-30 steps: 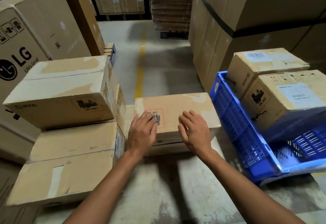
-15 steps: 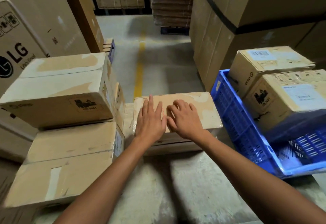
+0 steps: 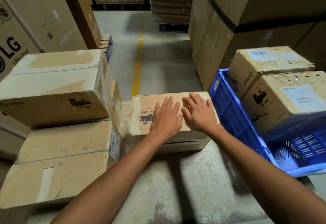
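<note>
Okay, flat carton (image 3: 139,104) just left of the blue crate (image 3: 229,112), right edge close against the crate wall, top face up, red-dashed UN 3481 label upside down to the camera, a paler layer showing under the near edge. On top of it, left hand (image 3: 165,119) palm-down, fingers straight and a little spread, gripping nothing, palm covering the label end nearer the blue crate. Beside it, right hand (image 3: 199,115) palm-down on the same top, on the half nearer the blue crate, fingers loosely extended with a slight bend, gripping nothing; thumb just beside the other hand's index finger, cannot tell whether touching. Both forearms bare, over the grey surface (image 3: 185,188) left of and in front of the blue crate. Inside the blue crate, two brown boxes: far box (image 3: 264,65) with a barcode sticker on top, near box (image 3: 291,98) with a white sticker and a UN 3481 mark on its side, the two touching. Well left of the blue crate, past the flat carton, a stack of two: upper box (image 3: 53,86) on lower box (image 3: 61,153), both taped. Further left again, LG carton (image 3: 15,42). Behind the blue crate, tall strapped cartons (image 3: 247,12). Beyond the flat carton, left of the crate's far corner, yellow line (image 3: 138,65) on the floor.
</note>
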A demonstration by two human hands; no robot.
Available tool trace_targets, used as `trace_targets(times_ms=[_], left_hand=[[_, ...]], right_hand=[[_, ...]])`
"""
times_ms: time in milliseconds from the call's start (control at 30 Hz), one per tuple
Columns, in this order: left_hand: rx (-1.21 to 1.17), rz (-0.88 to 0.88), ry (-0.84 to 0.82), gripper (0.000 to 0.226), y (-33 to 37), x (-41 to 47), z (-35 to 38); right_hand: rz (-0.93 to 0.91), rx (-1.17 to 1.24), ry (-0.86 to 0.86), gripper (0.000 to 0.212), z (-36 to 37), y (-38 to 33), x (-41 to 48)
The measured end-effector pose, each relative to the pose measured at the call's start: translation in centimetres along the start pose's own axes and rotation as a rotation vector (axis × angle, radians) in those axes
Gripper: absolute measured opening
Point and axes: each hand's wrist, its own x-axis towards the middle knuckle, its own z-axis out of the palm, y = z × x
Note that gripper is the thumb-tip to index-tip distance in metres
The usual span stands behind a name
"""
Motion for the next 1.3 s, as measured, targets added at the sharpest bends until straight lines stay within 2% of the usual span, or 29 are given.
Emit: trace_targets(times_ms=[200, 233, 300, 367, 467, 567, 633, 700, 767, 833, 900, 1000, 1200, 1300], left_hand=[[0.019, 0.012, 0.072, 0.047, -0.1, 0.7, 0.4], [-0.019, 0.071, 0.127, 0.04, -0.2, 0.5, 0.4], [-0.135, 0.286, 0.295, 0.023, -0.5, -0.4, 0.7], [-0.183, 0.438, 0.389, 0.021, -0.8, -1.7, 1.1], [-0.229, 0.431, 0.395, 0.023, -0.9, -2.1, 1.2], [-0.197, 0.409, 0.386, 0.022, -0.8, -1.8, 0.8], [-0.09, 0.23, 0.302, 0.026, -0.9, -1.8, 0.4], [0.015, -0.143, 0.18, 0.045, -1.6, -2.3, -0.2], [-0.01, -0.397, 0.157, 0.055, -3.5, -3.1, -0.8], [-0.146, -0.483, 0.148, 0.059, -4.9, -3.9, -1.5], [-0.24, -0.501, 0.151, 0.06, -5.3, -4.1, -1.9], [-0.323, -0.556, 0.21, 0.058, -5.4, -4.0, -2.2], [-0.553, -0.611, 0.368, 0.058, -5.7, -4.2, -1.3], [-0.747, -0.689, 0.315, 0.055, -4.8, -4.7, 0.4]], right_hand=[[-0.029, 0.009, -0.045, 0.048, 0.4, 0.4, 0.7], [-0.037, 0.021, -0.002, 0.044, 0.3, 0.5, 0.5], [-0.029, 0.071, 0.204, 0.03, 0.3, 0.4, -0.6], [0.03, 0.121, 0.403, 0.023, 0.6, -0.2, -2.3], [0.018, 0.149, 0.506, 0.017, 2.4, -0.2, -4.4], [-0.057, 0.161, 0.513, 0.024, 2.8, 0.3, -5.1], [0.027, 0.132, 0.438, 0.028, 2.2, 0.2, -5.2], [0.293, 0.125, 0.318, 0.043, 1.7, 0.3, -5.5], [0.575, 0.382, 0.207, 0.066, 1.1, 1.1, -5.8], [0.705, 0.774, 0.15, 0.068, 0.7, 1.7, -5.8], [0.725, 0.924, 0.16, 0.057, 0.0, 1.6, -5.6], [0.722, 0.944, 0.188, 0.047, -1.3, 0.6, -5.2], [0.478, 0.747, 0.327, 0.043, -7.2, -1.5, -3.2], [0.327, 0.601, 0.4, 0.051, -9.8, -3.1, -1.7]])
